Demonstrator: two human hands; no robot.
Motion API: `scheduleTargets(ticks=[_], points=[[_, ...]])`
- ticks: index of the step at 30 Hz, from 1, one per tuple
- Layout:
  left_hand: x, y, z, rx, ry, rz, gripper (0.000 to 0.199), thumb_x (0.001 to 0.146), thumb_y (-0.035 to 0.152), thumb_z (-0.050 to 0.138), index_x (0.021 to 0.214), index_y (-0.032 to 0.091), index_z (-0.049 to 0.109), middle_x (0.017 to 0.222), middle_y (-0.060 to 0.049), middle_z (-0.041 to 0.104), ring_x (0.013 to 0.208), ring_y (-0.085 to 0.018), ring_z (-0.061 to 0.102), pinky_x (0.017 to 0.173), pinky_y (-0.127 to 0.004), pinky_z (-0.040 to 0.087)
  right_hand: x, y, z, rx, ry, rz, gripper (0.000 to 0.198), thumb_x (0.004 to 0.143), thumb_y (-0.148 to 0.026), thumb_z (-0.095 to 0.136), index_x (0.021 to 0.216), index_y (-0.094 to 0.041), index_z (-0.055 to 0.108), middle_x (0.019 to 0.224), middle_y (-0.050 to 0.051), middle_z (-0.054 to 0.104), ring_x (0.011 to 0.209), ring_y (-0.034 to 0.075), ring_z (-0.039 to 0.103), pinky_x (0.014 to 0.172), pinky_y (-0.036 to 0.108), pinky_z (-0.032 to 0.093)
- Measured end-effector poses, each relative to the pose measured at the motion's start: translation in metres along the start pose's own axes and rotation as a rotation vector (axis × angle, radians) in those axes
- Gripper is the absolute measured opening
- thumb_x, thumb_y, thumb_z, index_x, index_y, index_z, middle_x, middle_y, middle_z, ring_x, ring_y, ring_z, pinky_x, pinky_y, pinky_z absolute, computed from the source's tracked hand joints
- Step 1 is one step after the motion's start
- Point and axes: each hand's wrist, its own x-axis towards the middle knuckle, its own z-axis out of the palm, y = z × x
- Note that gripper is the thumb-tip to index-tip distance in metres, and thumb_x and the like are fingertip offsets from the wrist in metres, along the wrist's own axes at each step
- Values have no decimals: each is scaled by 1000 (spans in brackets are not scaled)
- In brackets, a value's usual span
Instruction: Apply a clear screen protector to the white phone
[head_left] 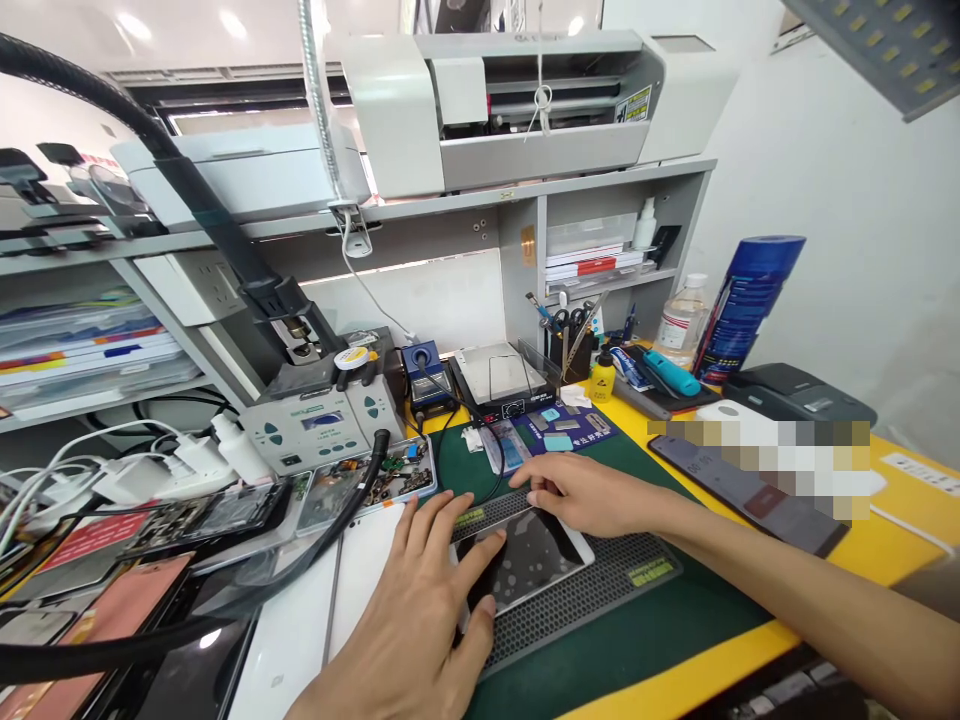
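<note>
A white-framed small tablet with a dark, spotted screen lies on a grey honeycomb-patterned pad. My left hand is spread over the tablet's left end, with the index fingertip and thumb at the screen and the other fingers reaching past its far left corner. At the far edge is my right hand, its fingers curled and pressed close together. Whatever may be between those fingertips is too small to make out. Beneath the pad is a green work mat.
Left of the mat are a parts tray, white panels and a black hose. Behind stand a grey soldering station and a flat heating plate. A phone and yellow bottle are to the right.
</note>
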Motion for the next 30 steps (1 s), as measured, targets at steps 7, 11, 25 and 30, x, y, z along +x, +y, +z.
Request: scheduleTargets(ticks=[7, 11, 25, 30], points=[[4, 1, 2, 31, -2, -28, 53, 97, 24, 51, 149, 35, 48, 158, -12, 38, 146, -41, 32, 113, -76, 32, 1, 11, -2, 53, -26, -16, 34, 102, -27, 47, 130, -17, 62, 89, 9, 68, 74, 21, 61, 59, 27, 40], [2, -2, 1, 34, 30, -55, 49, 97, 22, 49, 144, 31, 54, 156, -11, 39, 146, -41, 32, 113, -75, 34, -1, 14, -2, 81, -38, -16, 35, 103, -32, 45, 132, -19, 61, 90, 9, 68, 71, 21, 60, 57, 26, 39], [-8, -15, -10, 75, 100, -45, 40, 92, 19, 50, 128, 26, 69, 149, -10, 46, 141, -39, 35, 113, -73, 37, -2, -1, 3, 35, 28, 24, 46, 97, -48, 57, 129, -15, 62, 88, 6, 68, 75, 22, 62, 61, 28, 42], [-12, -15, -11, 84, 86, -30, 41, 93, 20, 50, 129, 23, 68, 145, -12, 49, 139, -39, 37, 114, -72, 36, 0, -6, 9, -55, 76, 38, 62, 85, -61, 68, 128, -16, 65, 92, 9, 64, 89, 29, 59, 73, 34, 41]])
